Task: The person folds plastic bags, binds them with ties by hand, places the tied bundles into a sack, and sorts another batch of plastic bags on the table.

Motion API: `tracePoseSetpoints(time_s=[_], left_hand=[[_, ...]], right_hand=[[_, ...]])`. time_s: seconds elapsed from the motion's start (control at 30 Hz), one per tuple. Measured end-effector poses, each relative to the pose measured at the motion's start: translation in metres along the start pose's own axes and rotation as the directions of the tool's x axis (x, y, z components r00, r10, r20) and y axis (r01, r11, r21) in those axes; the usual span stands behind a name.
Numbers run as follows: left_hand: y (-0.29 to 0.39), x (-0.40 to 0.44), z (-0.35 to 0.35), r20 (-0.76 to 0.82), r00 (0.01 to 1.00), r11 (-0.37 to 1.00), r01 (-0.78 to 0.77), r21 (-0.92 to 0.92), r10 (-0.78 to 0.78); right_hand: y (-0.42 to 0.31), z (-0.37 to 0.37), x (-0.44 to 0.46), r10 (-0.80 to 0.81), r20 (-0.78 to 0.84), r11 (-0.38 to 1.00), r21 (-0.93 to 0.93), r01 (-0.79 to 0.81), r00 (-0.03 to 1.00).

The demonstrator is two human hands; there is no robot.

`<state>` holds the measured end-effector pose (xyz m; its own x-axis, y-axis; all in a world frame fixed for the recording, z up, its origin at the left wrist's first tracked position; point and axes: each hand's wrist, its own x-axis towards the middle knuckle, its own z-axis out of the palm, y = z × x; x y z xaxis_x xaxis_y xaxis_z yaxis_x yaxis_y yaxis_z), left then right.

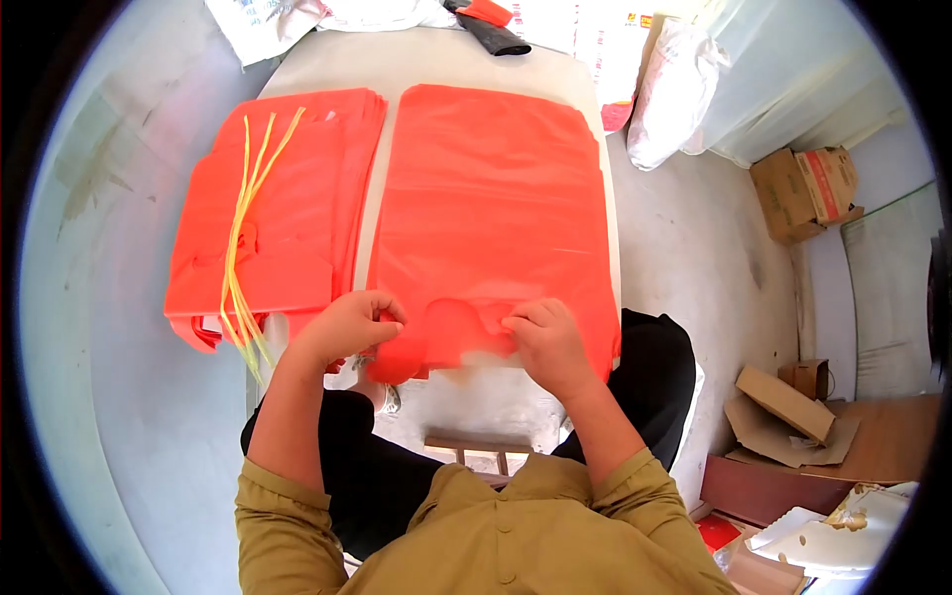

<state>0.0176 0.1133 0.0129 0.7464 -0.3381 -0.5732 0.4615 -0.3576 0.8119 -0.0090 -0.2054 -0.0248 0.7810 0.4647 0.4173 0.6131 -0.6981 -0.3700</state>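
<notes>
A stack of flat red plastic bags [496, 198] lies in front of me, its cut-out handle end towards my body. My left hand [357, 325] is closed at the near left corner of the top bag, thumb and forefinger pinched on the film. On the right side of the handle cut-out, my right hand [543, 342] pinches the same bag's edge. The film between the hands is loose and partly blurred. Left of this pile sits a second stack of folded red bags [297, 198], with several yellow strips [236, 238] laid lengthwise over it.
Both stacks rest on a pale table [397, 59]. White sacks [679, 94] and a black-and-red item [493, 28] are at its far side. Cardboard boxes [808, 193] stand on the floor to the right, with opened cardboard [788, 416] nearer. A wooden stool frame [476, 446] shows below the table.
</notes>
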Motion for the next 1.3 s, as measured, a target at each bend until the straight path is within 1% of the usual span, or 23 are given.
tracePoseSetpoints(time_s=[0.13, 0.23, 0.33, 0.43, 0.53, 0.63, 0.67, 0.73, 0.77, 0.83, 0.87, 0.93, 0.97, 1.03, 1.07, 1.13, 1.17, 1.23, 1.27, 1.3], left_hand=[[-0.001, 0.0, -0.002, 0.03, 1.0, 0.998, -0.003, 0.058, 0.001], [-0.002, -0.001, -0.001, 0.092, 0.996, 0.994, -0.029, 0.11, 0.019], [-0.007, 0.004, -0.001, 0.128, 0.992, 0.97, -0.013, 0.244, -0.019], [-0.002, 0.001, -0.001, 0.111, 0.994, 0.933, -0.052, 0.357, 0.013], [0.019, -0.01, 0.004, 0.059, 0.995, 0.895, 0.045, 0.443, -0.078], [0.008, -0.007, 0.001, 0.037, 0.992, 0.926, 0.102, 0.363, -0.124], [0.005, -0.008, -0.002, 0.048, 0.993, 0.936, 0.089, 0.341, -0.112], [0.003, -0.008, -0.008, 0.067, 0.994, 0.953, 0.061, 0.296, -0.084], [0.006, -0.009, -0.008, 0.043, 0.996, 0.946, 0.063, 0.317, -0.08], [0.016, -0.016, -0.01, -0.006, 0.997, 0.932, 0.069, 0.355, -0.072], [0.016, -0.015, -0.01, -0.028, 0.998, 0.945, 0.067, 0.321, -0.061], [0.015, -0.01, -0.011, -0.074, 0.996, 0.965, 0.058, 0.255, -0.041], [0.016, -0.005, -0.011, -0.148, 0.989, 0.934, 0.032, 0.355, 0.023], [0.018, 0.008, -0.012, -0.273, 0.947, 0.838, 0.007, 0.546, 0.17], [0.014, 0.017, -0.01, -0.31, 0.906, 0.802, -0.051, 0.595, 0.288], [0.0, 0.038, -0.005, -0.358, 0.781, 0.706, -0.145, 0.694, 0.512], [-0.005, 0.048, -0.002, -0.344, 0.774, 0.68, -0.149, 0.718, 0.532], [-0.005, 0.063, 0.006, -0.316, 0.755, 0.627, -0.157, 0.763, 0.574], [-0.004, 0.066, 0.01, -0.317, 0.771, 0.633, -0.141, 0.762, 0.553], [0.001, 0.069, 0.014, -0.317, 0.784, 0.638, -0.126, 0.76, 0.533]], right_hand=[[-0.002, 0.004, -0.005, 0.014, 0.005, 1.0, 0.014, -0.014, 1.0], [0.0, 0.006, -0.007, 0.019, 0.018, 0.999, 0.026, -0.02, 1.0], [0.0, 0.004, -0.005, 0.016, 0.048, 0.999, 0.027, -0.018, 0.999], [0.001, 0.002, -0.004, 0.011, 0.064, 1.0, 0.017, -0.012, 0.998], [0.001, 0.0, -0.003, 0.013, 0.06, 1.0, 0.01, -0.014, 0.998], [0.002, -0.004, -0.002, 0.018, 0.073, 0.999, 0.043, -0.021, 0.997], [0.002, -0.006, -0.001, 0.02, 0.08, 0.998, 0.06, -0.025, 0.997], [-0.001, -0.021, 0.004, 0.059, 0.21, 0.98, 0.173, -0.096, 0.976], [0.0, -0.027, 0.006, 0.073, 0.274, 0.965, 0.223, -0.137, 0.959], [0.009, -0.028, 0.007, 0.18, 0.186, 0.943, 0.246, -0.223, 0.966], [0.014, -0.027, 0.009, 0.232, 0.142, 0.929, 0.261, -0.262, 0.962], [0.023, -0.028, 0.018, 0.239, 0.062, 0.968, 0.067, -0.243, 0.969], [0.027, -0.027, 0.022, 0.236, 0.022, 0.971, -0.031, -0.236, 0.971], [0.036, -0.022, 0.03, 0.25, 0.06, 0.955, -0.181, -0.236, 0.966], [0.042, -0.018, 0.032, 0.259, 0.078, 0.939, -0.255, -0.232, 0.963], [0.062, 0.0, 0.029, 0.28, 0.169, 0.93, -0.292, -0.223, 0.945], [0.071, 0.008, 0.027, 0.291, 0.215, 0.925, -0.31, -0.218, 0.932], [0.066, 0.003, 0.038, 0.308, 0.2, 0.925, -0.293, -0.243, 0.93], [0.062, 0.0, 0.041, 0.32, 0.194, 0.923, -0.286, -0.259, 0.927], [0.052, -0.01, 0.048, 0.278, 0.161, 0.951, -0.181, -0.249, 0.947]])
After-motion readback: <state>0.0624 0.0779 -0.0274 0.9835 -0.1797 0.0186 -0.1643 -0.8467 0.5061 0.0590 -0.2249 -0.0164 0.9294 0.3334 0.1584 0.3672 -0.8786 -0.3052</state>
